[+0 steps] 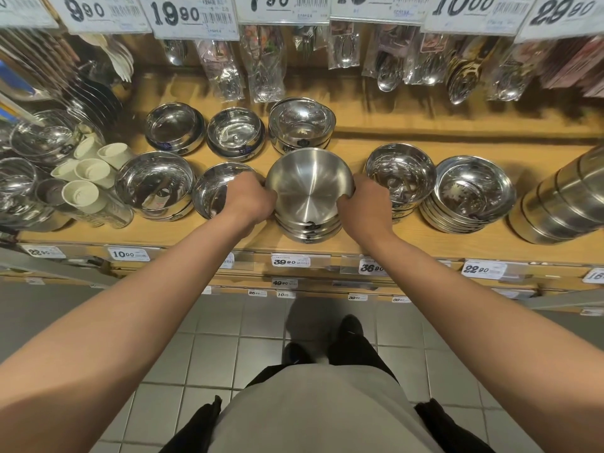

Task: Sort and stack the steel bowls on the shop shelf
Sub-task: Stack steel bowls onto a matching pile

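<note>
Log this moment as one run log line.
left hand: grips bowl stack | right hand: grips stack | stack: on shelf, tilted

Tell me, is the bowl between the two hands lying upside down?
No, the brushed steel bowl faces up on its stack, held at the rim by the left hand and right hand.

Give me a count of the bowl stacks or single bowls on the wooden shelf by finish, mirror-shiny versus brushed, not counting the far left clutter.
Mirror-shiny: 7, three at the back, four in front
Brushed: 1, the stack gripped by the left hand and right hand
Total: 8
</note>
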`<control>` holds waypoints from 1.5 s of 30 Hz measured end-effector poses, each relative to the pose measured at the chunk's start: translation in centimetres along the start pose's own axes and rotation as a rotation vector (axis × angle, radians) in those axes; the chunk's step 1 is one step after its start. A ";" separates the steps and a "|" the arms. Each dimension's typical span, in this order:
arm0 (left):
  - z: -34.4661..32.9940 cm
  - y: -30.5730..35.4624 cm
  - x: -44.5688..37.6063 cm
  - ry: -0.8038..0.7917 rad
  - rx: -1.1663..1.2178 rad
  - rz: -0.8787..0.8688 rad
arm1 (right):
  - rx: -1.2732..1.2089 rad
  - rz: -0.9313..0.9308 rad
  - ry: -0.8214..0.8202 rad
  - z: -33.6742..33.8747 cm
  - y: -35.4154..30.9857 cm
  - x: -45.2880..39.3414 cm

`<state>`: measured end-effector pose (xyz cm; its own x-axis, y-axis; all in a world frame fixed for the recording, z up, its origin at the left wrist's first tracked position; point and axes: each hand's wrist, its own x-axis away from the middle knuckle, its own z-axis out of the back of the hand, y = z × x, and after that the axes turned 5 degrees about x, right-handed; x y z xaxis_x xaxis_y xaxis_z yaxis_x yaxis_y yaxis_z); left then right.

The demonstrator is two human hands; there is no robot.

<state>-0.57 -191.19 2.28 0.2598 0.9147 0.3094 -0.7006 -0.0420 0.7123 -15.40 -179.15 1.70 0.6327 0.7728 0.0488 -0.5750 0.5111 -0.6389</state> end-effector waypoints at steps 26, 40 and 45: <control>0.1 -0.4 -0.9 -0.173 0.344 0.136 | -0.008 -0.082 -0.007 0.1 -0.5 0.2; 0.1 -0.3 -1.0 -0.149 0.371 0.148 | -0.009 -0.127 -0.025 0.1 -0.6 0.1; 0.0 -0.1 -0.8 -0.125 0.326 0.134 | -0.006 -0.118 -0.035 0.2 -0.6 -0.1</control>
<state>-0.70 -191.97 1.95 0.2731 0.8370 0.4741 -0.4911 -0.3024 0.8169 -15.22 -179.41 2.25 0.6773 0.7201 0.1505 -0.4946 0.5972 -0.6314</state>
